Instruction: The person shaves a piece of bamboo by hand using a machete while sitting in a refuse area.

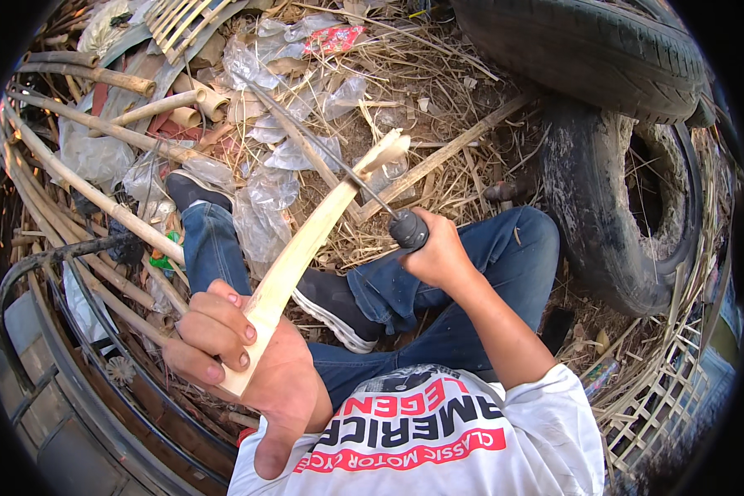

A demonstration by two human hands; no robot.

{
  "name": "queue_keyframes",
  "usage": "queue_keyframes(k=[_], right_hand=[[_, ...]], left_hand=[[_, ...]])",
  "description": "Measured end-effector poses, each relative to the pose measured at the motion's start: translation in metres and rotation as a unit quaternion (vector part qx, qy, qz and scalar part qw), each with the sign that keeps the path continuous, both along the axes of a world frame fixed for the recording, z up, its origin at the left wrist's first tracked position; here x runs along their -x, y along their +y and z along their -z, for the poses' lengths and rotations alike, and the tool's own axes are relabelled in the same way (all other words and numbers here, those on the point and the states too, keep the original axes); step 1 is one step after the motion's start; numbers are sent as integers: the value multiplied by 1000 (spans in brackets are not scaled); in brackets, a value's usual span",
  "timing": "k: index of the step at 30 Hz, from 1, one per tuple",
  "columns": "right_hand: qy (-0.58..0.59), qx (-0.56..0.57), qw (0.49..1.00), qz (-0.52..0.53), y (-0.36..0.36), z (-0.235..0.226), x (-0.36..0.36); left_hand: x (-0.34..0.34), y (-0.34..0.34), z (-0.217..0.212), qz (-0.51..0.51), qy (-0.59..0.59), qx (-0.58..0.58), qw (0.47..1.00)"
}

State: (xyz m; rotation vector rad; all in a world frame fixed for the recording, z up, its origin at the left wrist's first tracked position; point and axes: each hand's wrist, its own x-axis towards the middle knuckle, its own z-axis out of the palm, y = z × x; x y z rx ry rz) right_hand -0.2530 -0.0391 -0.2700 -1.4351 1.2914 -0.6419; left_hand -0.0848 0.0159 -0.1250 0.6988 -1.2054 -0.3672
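A pale, freshly cut strip of wood or bamboo point(299, 252) slants upward across the middle. My left hand point(285, 376) grips its lower end, fingers curled over it and thumb held off to the side. The strip's far end is split, with a raised, ragged piece. In my right hand point(440, 255) is a long, thin-bladed knife point(322, 149), its dark handle wrapped in my fingers. The blade, seen nearly edge-on, crosses the strip just below the split end and points to the upper left. Whether it bites into the strip, I cannot tell.
Bamboo poles point(99, 194) lie at the left beside a dark metal frame point(25, 273). Worn tyres point(587, 198) stand at the right, above a woven lattice point(661, 397). Plastic bags point(264, 198) and straw litter the ground around my bent legs point(504, 264).
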Motion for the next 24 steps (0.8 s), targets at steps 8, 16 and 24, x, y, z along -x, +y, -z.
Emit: queue_keyframes(k=[8, 16, 24], right_hand=[[-3, 5, 997, -75, 1, -61, -22], [59, -22, 998, -10, -11, -10, 3], [77, -16, 997, 2, -20, 22, -2]], left_hand=[[-10, 8, 3, -17, -25, 2, 1000], [-16, -2, 6, -3, 26, -28, 999], [-24, -2, 6, -10, 28, -14, 999]])
